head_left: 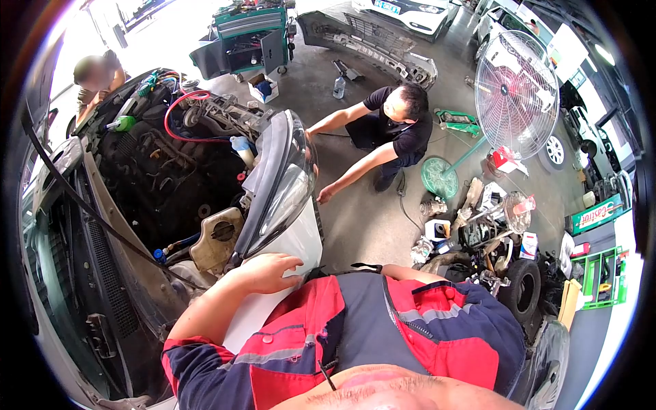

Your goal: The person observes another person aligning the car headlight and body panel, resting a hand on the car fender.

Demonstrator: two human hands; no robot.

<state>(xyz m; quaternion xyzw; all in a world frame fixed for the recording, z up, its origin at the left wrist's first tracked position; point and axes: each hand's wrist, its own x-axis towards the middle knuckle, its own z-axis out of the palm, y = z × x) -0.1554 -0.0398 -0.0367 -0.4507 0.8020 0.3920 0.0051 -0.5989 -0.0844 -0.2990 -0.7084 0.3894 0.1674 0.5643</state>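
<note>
1. Beige plastic reservoir [215,239]: ten o'clock from me.
2. My left grip [272,272]: fingers loosely curled, apparently empty, by the white painted fender [305,236].
3. Long, clear-lensed headlight [290,181]: eleven o'clock.
4. Crouching person in dark shirt [408,137]: twelve o'clock.
5. My right grip: hidden; I cannot tell its state.

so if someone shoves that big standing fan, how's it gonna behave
The fan could tip if pushed high up, since its wide head sits on a thin pole. The round base may steady it against gentle nudges. Its wire cage looks fairly stiff, though a hard knock might bend it.
</note>
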